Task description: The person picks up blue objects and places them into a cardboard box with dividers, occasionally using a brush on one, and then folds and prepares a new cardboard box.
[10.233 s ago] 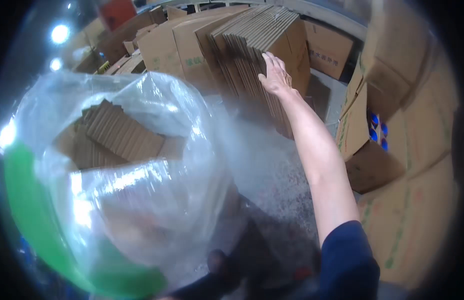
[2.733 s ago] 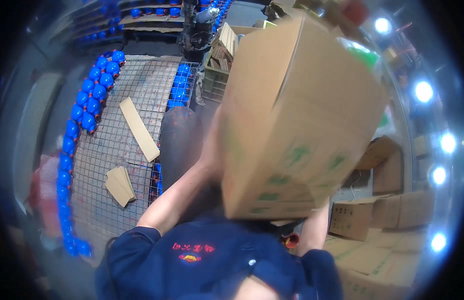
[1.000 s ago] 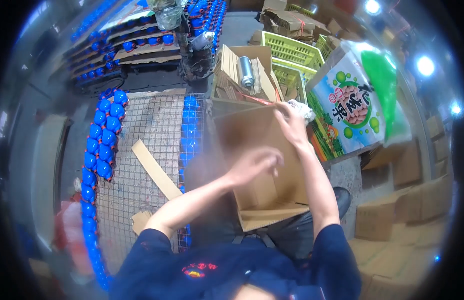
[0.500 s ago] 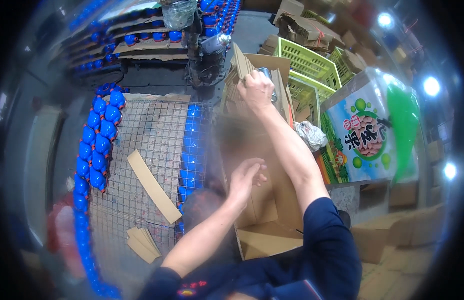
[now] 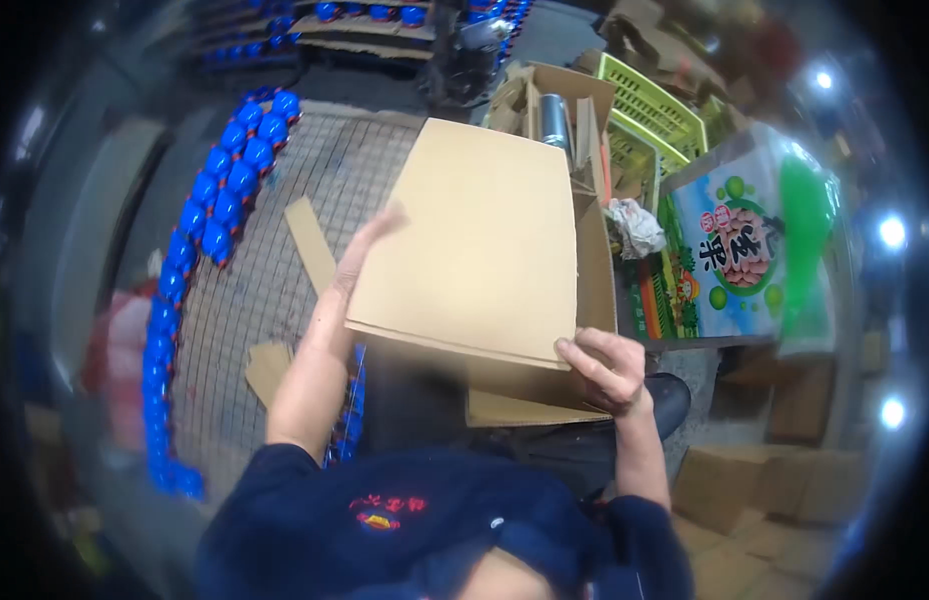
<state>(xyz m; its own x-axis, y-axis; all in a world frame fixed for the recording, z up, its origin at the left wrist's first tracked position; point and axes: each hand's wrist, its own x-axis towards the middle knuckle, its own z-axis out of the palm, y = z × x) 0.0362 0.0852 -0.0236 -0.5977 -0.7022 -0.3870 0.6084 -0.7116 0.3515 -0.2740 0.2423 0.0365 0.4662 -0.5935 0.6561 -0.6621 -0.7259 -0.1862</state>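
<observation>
A plain brown cardboard box (image 5: pixel 485 250) stands in front of me with a large flap folded over its top. My left hand (image 5: pixel 360 265) lies flat against the flap's left edge, fingers stretched out. My right hand (image 5: pixel 605 368) grips the near right corner of the flap, fingers curled over the edge. A lower flap (image 5: pixel 530 410) sticks out below my right hand. My dark blue sleeves come in from the bottom.
A wire mesh cage (image 5: pixel 275 270) with cardboard strips (image 5: pixel 310 240) sits left, edged by rows of blue caps (image 5: pixel 220 200). Behind the box are an open carton holding a metal cylinder (image 5: pixel 553 118), a green crate (image 5: pixel 655 105), a colourful printed box (image 5: pixel 740 245) and flat cartons (image 5: pixel 735 490).
The box was lifted overhead, then set down. My right hand has come back from the far side to the near corner, and the top flap now lies folded over the opening.
</observation>
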